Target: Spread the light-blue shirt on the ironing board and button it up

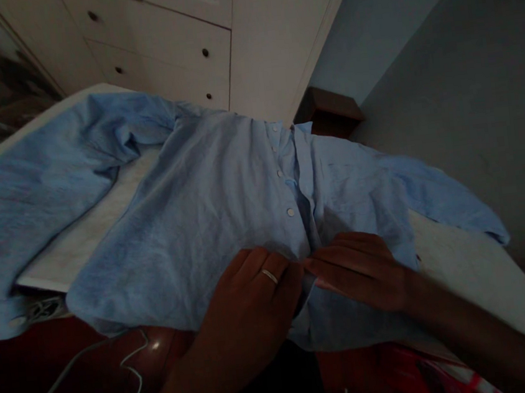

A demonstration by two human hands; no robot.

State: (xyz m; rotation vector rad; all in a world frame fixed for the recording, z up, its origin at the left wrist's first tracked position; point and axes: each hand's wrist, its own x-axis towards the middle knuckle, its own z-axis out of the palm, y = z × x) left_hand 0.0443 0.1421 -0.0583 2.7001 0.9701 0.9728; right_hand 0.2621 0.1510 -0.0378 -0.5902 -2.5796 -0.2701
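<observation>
A light blue button-up shirt [205, 184] lies front up, its sleeves spread to both sides, over a pale ironing board [476, 268]. White buttons run down one front edge, and the upper part of the front hangs apart. My left hand [259, 297], with a ring on one finger, pinches the shirt's front edge near the hem. Right beside it my right hand [359, 267] is closed on the other front edge. The fingertips of both hands meet at the placket. Whether a button is between them is hidden.
Behind the board stands a white cabinet [163, 50] with drawers and dark knobs. A brown wooden box-like piece [331, 111] sits by the wall. A white cord [138, 378] trails over the reddish floor at lower left. Something red [412, 374] lies below the board at right.
</observation>
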